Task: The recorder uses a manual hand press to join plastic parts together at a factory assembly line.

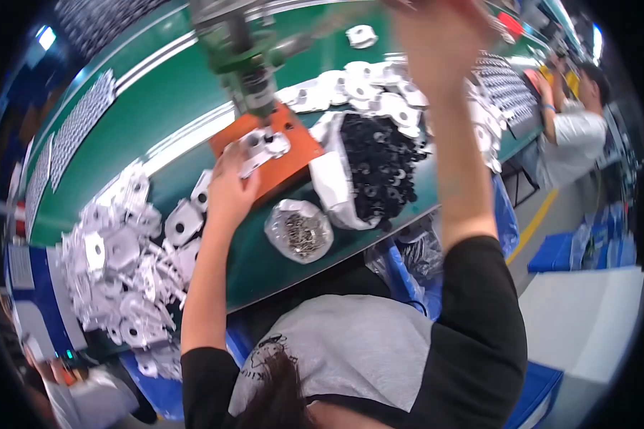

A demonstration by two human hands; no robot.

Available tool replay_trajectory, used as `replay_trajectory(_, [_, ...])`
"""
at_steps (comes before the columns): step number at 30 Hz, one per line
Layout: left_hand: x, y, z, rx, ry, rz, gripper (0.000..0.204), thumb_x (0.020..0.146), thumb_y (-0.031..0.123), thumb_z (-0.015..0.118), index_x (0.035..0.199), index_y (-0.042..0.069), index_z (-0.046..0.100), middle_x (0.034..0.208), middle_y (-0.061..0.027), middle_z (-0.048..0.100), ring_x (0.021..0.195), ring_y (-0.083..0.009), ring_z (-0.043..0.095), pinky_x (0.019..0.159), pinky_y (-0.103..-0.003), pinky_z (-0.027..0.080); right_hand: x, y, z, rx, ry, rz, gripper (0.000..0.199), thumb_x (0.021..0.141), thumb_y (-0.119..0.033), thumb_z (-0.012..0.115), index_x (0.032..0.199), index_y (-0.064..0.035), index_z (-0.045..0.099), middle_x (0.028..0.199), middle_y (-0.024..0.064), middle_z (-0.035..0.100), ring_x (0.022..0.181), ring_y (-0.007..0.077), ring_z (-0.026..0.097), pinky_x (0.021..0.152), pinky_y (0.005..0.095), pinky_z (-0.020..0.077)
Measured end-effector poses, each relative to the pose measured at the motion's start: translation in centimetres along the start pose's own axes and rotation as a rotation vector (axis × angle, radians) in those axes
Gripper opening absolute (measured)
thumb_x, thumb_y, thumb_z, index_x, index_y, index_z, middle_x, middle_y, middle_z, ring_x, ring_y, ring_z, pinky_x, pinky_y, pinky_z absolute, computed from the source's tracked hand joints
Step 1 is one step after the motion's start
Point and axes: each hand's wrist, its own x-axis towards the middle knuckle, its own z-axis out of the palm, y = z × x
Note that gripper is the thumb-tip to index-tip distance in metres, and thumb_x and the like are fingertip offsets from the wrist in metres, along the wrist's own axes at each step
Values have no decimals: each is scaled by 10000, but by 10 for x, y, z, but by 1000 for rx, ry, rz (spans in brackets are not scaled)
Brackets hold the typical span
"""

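Observation:
A white plastic part (270,146) with round openings lies on the orange block (298,162), right beneath the head of a green bench press (254,75). My left hand (235,184) holds this part by its left edge, the fingers closed on it. High up on the right, my right hand (440,25) is raised and smeared by motion. It is near the far end of the press's blurred lever (333,25); whether its fingers grip the lever cannot be seen.
Loose white parts (122,257) are heaped at the left, more white parts (368,89) behind the block. Small black pieces (379,168) spill from a white bag, beside a bag of small metal pieces (302,232). People sit at the right (569,136) and lower left (86,400).

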Motion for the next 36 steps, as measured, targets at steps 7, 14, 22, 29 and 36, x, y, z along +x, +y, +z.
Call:
replay_trajectory(7, [34,-24,0,157,-1,141,459,754,209,596,1190,105,494,1308,-127,457,1238,-320,376,1022,-465,265,32,66,140,781,-315,746,606,756,-310,671,1231,14,481,1184,110,521,1045,196,498,903,319,381])
replay_trajectory(14, [62,-35,-72,-250,-430,-212,264,749,234,598,926,40,564,872,-150,606,808,-278,575,736,-353,444,-75,74,-69,-396,-469,322,413,801,-196,608,1200,-99,560,1252,190,496,1191,294,460,965,390,375])
replay_trajectory(22, [81,-123,-67,41,-23,-343,558,793,439,597,1197,62,523,1037,-247,599,999,-364,571,883,-389,441,-154,162,-202,-1253,-807,876,516,808,-157,519,1293,-321,456,1446,230,192,1230,439,362,962,551,343])
replay_trajectory(29, [19,-76,-109,585,-956,-442,605,697,470,658,1105,29,576,1100,-138,604,1044,-293,563,826,-367,458,-153,184,-208,-1272,-750,743,512,812,-306,547,1193,32,490,1292,351,367,1100,501,460,951,465,392])
replay_trajectory(36, [7,-83,-138,128,-627,-559,302,772,241,594,955,12,525,886,-134,586,822,-226,587,724,-360,444,-124,150,-212,-1210,-236,436,474,794,-277,610,1126,51,526,1121,271,519,1057,387,492,913,423,395])
